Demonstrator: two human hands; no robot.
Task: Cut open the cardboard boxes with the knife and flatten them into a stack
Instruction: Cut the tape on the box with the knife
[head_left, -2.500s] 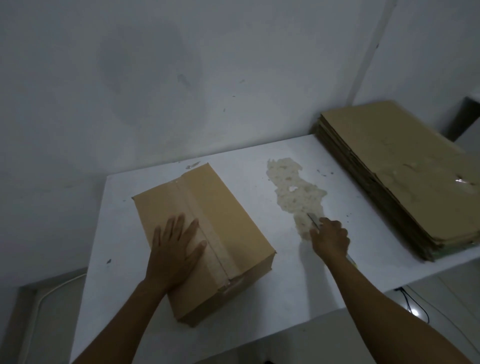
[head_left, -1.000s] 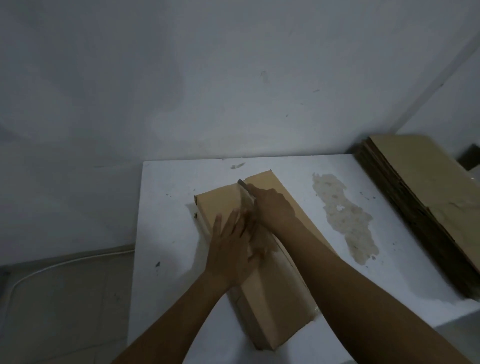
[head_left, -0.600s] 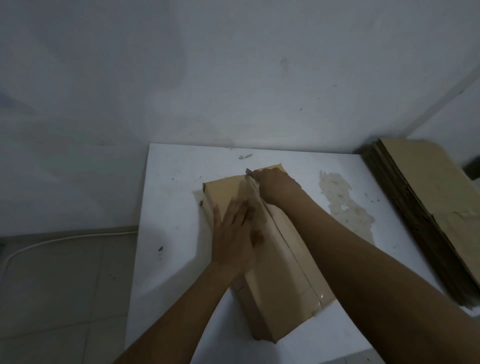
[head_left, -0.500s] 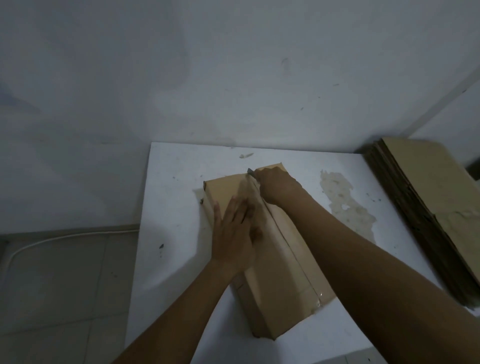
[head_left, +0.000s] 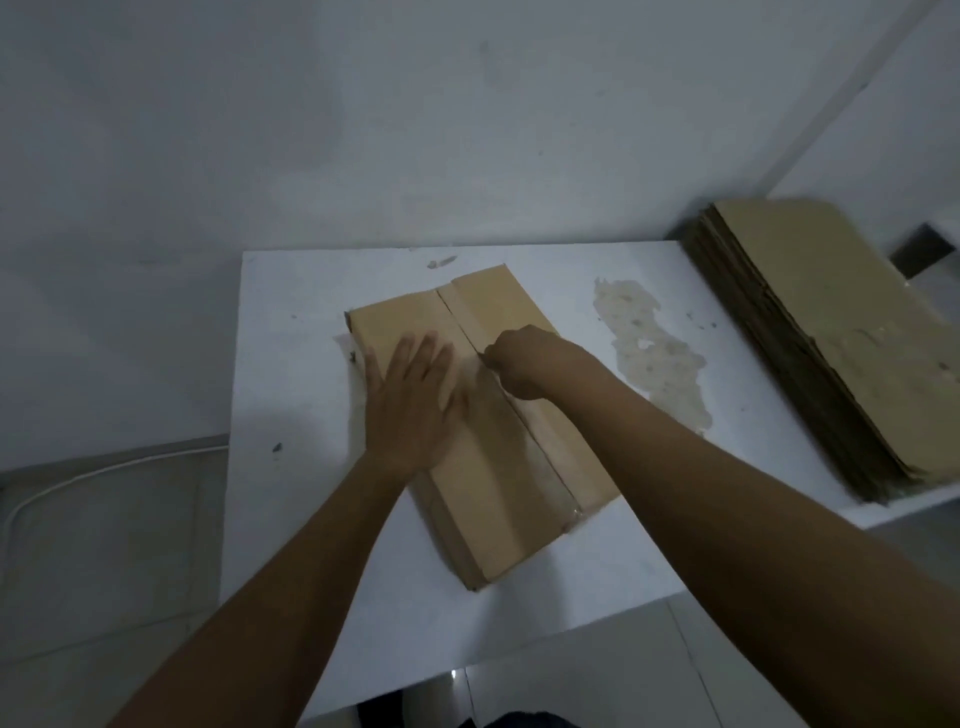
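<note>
The flat left hand holds the box down; the right hand grips the knife in curled fingers. Pull slowly along the tape.

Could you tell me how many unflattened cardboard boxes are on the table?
1: the cardboard box in the middle of the table, under the left hand and right hand. The stack at the table's right end is flattened sheets; others may be out of view.

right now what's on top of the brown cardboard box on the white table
The left hand lies flat on the brown cardboard box, left of its taped centre seam. The right hand sits curled on that seam, covering whatever it grips, presumably the knife.
</note>
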